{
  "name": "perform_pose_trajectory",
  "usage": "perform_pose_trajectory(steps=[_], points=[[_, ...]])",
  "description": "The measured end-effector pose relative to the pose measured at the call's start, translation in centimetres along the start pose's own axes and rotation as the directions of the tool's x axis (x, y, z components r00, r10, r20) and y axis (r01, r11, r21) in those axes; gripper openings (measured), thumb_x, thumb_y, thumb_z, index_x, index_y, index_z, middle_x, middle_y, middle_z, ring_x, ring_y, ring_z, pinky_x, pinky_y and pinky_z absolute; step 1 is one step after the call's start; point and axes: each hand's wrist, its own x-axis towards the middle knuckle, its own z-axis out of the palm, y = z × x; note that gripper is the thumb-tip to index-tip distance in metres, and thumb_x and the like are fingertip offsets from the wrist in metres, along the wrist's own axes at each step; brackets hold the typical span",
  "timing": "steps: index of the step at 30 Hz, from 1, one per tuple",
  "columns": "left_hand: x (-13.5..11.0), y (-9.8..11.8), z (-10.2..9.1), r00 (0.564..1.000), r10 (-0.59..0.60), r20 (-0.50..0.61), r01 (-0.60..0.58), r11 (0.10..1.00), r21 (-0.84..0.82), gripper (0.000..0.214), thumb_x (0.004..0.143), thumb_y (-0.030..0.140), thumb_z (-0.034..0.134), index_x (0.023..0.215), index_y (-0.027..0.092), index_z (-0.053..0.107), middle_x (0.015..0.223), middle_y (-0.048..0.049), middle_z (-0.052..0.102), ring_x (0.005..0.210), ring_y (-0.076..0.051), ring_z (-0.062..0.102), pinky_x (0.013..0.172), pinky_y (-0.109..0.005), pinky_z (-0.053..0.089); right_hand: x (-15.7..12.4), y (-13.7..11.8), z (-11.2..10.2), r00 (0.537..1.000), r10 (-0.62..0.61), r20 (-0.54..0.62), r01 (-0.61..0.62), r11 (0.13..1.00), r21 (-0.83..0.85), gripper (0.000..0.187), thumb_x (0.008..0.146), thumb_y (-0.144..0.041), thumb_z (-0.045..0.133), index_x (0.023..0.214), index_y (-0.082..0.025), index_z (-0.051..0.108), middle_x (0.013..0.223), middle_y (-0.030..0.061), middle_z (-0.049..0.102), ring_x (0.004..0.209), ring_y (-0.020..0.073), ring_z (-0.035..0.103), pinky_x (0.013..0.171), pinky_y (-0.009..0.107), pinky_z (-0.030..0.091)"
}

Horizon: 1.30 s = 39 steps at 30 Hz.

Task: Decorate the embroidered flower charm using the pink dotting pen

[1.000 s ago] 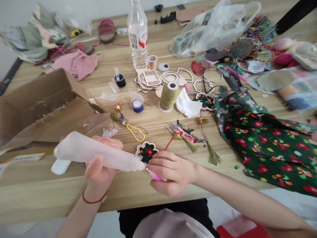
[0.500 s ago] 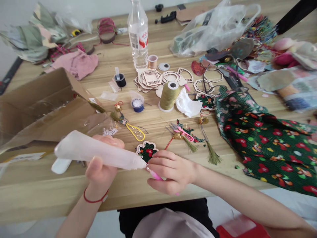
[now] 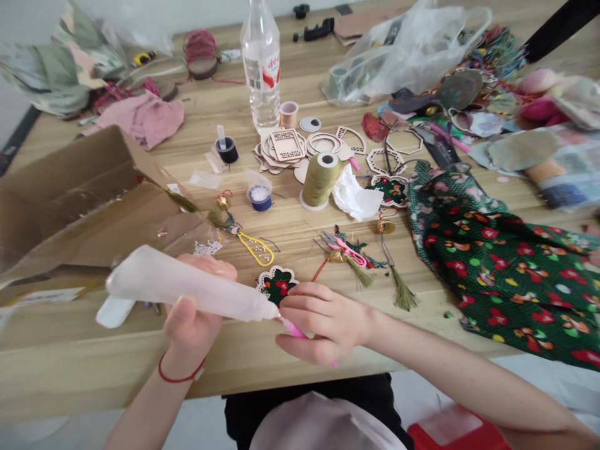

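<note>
My left hand (image 3: 193, 312) is wrapped round a translucent white glue tube (image 3: 182, 289), tilted so its nozzle points right and down. The nozzle tip meets the end of a thin pink tool (image 3: 295, 330) pinched in my right hand (image 3: 323, 322). Just beyond both hands a scalloped wooden ornament covered in green floral cloth (image 3: 277, 284) lies flat on the wooden table (image 3: 262, 350). A white cap (image 3: 115, 310) rests on the table left of my left hand.
An open cardboard box (image 3: 70, 200) fills the left side. Green floral fabric (image 3: 506, 262) spreads on the right. Mid-table stand a gold thread spool (image 3: 319, 181), a plastic bottle (image 3: 261, 62), wooden cut-outs (image 3: 300, 147), a small bead cup (image 3: 259, 197), pink scissors (image 3: 347, 249) and tassels.
The glue tube's tip has closed on the pink tool's end. Both hands have stayed in nearly the same spot.
</note>
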Motion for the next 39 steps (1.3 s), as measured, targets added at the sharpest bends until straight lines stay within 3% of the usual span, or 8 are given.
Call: perform_pose_trajectory(steps=[6, 11, 19, 25, 30, 32, 36, 39], points=[[0.2, -0.1, 0.1, 0.997, 0.043, 0.058, -0.040, 0.998, -0.044, 0.034, 0.070, 0.056, 0.072, 0.070, 0.022, 0.072, 0.048, 0.0036, 0.048, 0.038, -0.010, 0.034, 0.039, -0.029, 0.032, 0.0, 0.0, -0.1, 1.000, 0.020, -0.003, -0.020, 1.000, -0.023, 0.014, 0.091, -0.018, 0.055, 0.104, -0.018, 0.061, 0.099, 0.0077, 0.067, 0.096, 0.0190, 0.064, 0.089, 0.035, 0.056], [0.2, -0.1, 0.0, 0.997, -0.029, 0.069, 0.035, 0.995, -0.094, 0.036, 0.069, 0.057, 0.074, 0.071, 0.020, 0.072, 0.053, 0.0024, 0.050, 0.039, -0.009, 0.035, 0.041, -0.029, 0.034, -0.2, 0.0, -0.1, 0.999, 0.033, 0.013, -0.033, 0.999, -0.009, 0.016, 0.089, -0.019, 0.059, 0.105, -0.017, 0.062, 0.106, 0.0103, 0.066, 0.100, 0.0193, 0.063, 0.092, 0.036, 0.054], [0.1, 0.1, 0.3, 0.943, -0.320, 0.092, 0.332, 0.912, -0.239, 0.040, 0.069, 0.058, 0.075, 0.072, 0.019, 0.069, 0.049, 0.0051, 0.040, 0.042, -0.008, 0.035, 0.041, -0.025, 0.035, -0.5, 0.0, 0.1, 0.999, 0.042, 0.004, -0.042, 0.999, 0.010, 0.019, 0.089, -0.018, 0.059, 0.108, -0.017, 0.061, 0.109, 0.0103, 0.065, 0.103, 0.0208, 0.062, 0.092, 0.038, 0.054], [-0.6, -0.6, 1.1, 0.810, -0.575, 0.113, 0.574, 0.739, -0.353, 0.041, 0.070, 0.056, 0.074, 0.075, 0.018, 0.060, 0.054, 0.0069, 0.038, 0.044, -0.007, 0.037, 0.043, -0.021, 0.041, -0.7, 0.2, 0.1, 0.998, 0.042, 0.037, -0.044, 0.998, 0.039, 0.025, 0.087, -0.015, 0.060, 0.112, -0.016, 0.061, 0.114, 0.0121, 0.061, 0.108, 0.0227, 0.060, 0.093, 0.040, 0.053], [-1.0, -0.9, 1.5, 0.648, -0.723, 0.239, 0.717, 0.475, -0.510, 0.040, 0.066, 0.044, 0.081, 0.074, 0.015, 0.054, 0.052, 0.0101, 0.037, 0.040, -0.003, 0.033, 0.043, -0.018, 0.039, -0.5, 0.4, -0.1, 0.993, 0.106, 0.057, -0.107, 0.994, 0.016, 0.025, 0.096, -0.020, 0.047, 0.117, -0.013, 0.058, 0.108, 0.0114, 0.063, 0.105, 0.0231, 0.060, 0.091, 0.040, 0.053], [-1.2, -0.9, 1.4, 0.610, -0.740, 0.282, 0.718, 0.367, -0.592, 0.038, 0.067, 0.038, 0.082, 0.076, 0.014, 0.054, 0.051, 0.0105, 0.041, 0.038, -0.002, 0.033, 0.044, -0.018, 0.041, -0.5, 0.6, -0.2, 0.981, 0.189, 0.048, -0.189, 0.982, -0.004, 0.029, 0.102, -0.028, 0.038, 0.118, -0.013, 0.057, 0.106, 0.0110, 0.063, 0.101, 0.0216, 0.061, 0.088, 0.039, 0.052], [-1.4, -0.9, 1.1, 0.639, -0.687, 0.345, 0.651, 0.244, -0.719, 0.033, 0.073, 0.033, 0.078, 0.078, 0.014, 0.052, 0.051, 0.0102, 0.047, 0.037, -0.002, 0.041, 0.048, -0.017, 0.043, -0.6, 1.2, -0.5, 0.917, 0.399, 0.002, -0.399, 0.916, 0.031, 0.044, 0.105, -0.043, 0.027, 0.124, -0.014, 0.053, 0.107, 0.0122, 0.063, 0.103, 0.0218, 0.062, 0.085, 0.038, 0.053], [-1.1, -0.9, 0.7, 0.682, -0.649, 0.338, 0.598, 0.229, -0.768, 0.031, 0.077, 0.033, 0.075, 0.081, 0.015, 0.050, 0.052, 0.0098, 0.052, 0.039, -0.003, 0.046, 0.048, -0.018, 0.043, -0.8, 1.7, -0.7, 0.856, 0.517, -0.021, -0.513, 0.853, 0.092, 0.033, 0.102, -0.033, 0.036, 0.124, -0.014, 0.051, 0.111, 0.0137, 0.062, 0.107, 0.0229, 0.061, 0.086, 0.039, 0.054]])
